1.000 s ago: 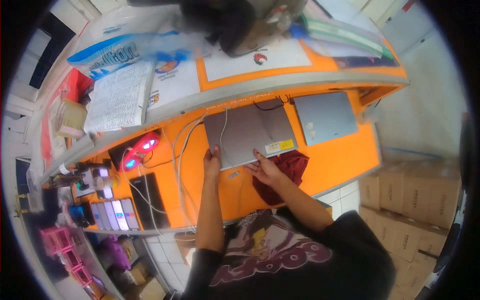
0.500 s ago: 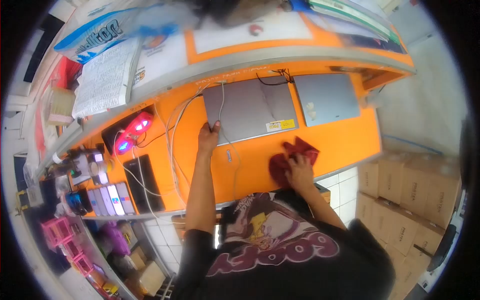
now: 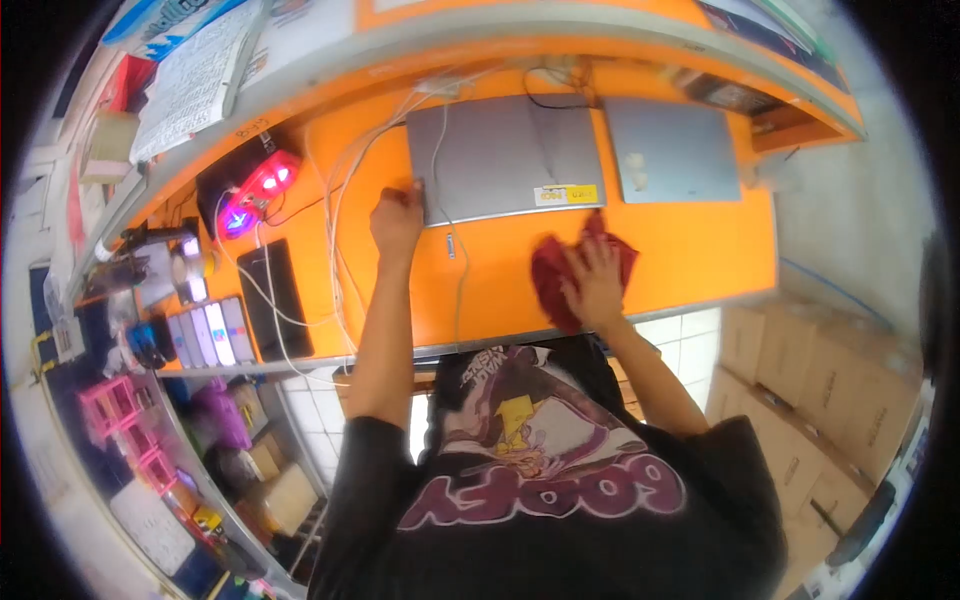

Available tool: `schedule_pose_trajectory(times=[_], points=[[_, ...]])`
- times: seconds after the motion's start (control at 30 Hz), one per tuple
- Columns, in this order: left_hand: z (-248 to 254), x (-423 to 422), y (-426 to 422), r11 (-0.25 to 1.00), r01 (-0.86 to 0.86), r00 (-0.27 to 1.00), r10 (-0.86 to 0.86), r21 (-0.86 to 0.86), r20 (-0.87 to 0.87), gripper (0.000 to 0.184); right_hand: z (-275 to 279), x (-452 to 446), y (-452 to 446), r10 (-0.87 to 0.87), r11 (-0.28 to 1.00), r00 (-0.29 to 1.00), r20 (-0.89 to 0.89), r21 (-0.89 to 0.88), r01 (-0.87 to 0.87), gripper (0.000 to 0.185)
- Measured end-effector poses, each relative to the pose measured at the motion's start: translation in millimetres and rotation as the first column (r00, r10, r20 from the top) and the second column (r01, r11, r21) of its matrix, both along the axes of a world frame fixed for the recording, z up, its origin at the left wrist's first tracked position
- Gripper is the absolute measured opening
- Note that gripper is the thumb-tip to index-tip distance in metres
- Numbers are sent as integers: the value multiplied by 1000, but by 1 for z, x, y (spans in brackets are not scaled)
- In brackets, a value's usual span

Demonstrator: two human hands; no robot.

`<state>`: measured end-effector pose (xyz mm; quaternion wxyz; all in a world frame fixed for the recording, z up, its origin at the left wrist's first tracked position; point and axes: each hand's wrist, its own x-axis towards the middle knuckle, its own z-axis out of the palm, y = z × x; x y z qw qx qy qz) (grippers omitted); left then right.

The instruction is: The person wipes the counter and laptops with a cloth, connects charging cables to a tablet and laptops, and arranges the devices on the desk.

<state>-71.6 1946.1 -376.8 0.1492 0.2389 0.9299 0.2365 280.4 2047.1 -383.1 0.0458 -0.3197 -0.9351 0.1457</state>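
A closed grey laptop [image 3: 490, 160] with yellow and white stickers lies on the orange desk [image 3: 490, 290]. At its front left corner my left hand [image 3: 397, 222] is closed, fingers curled against the edge; the fingertips are partly hidden. My right hand [image 3: 598, 280] presses down on a crumpled dark red cloth [image 3: 553, 280], fingers a little apart over the fabric, just in front of the laptop's right corner. A thin white cable [image 3: 440, 165] runs across the laptop's lid. A small blue-and-white object [image 3: 450, 246] sits by its front edge.
A second closed laptop [image 3: 680, 150] lies to the right. Leftward are a pink lit device [image 3: 258, 195], a black tablet-like slab [image 3: 272, 300], loose cables and several phones [image 3: 212, 332]. A shelf edge [image 3: 480, 50] overhangs the back. Cardboard boxes [image 3: 840, 380] stand at the right.
The view has shifted, so the desk sits higher in it. My left thumb has moved off the lid to the laptop's left edge. The cloth has changed shape under my right hand.
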Motion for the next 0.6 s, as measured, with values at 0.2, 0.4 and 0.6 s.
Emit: schedule_pose_trajectory(times=[0.2, 0.4, 0.6], points=[[2, 110, -124, 976, -41, 998, 51, 213, -42, 33, -1, -117, -37, 374, 900, 909, -186, -163, -404, 62], [-8, 197, -164, 1000, 13, 963, -10, 11, -268, 35, -5, -156, -59, 769, 518, 580, -268, -271, -812, 49], [-7, 187, -147, 991, -19, 988, 38, 129, -147, 23, -3, -30, -10, 679, 623, 660, -322, -223, -750, 43]])
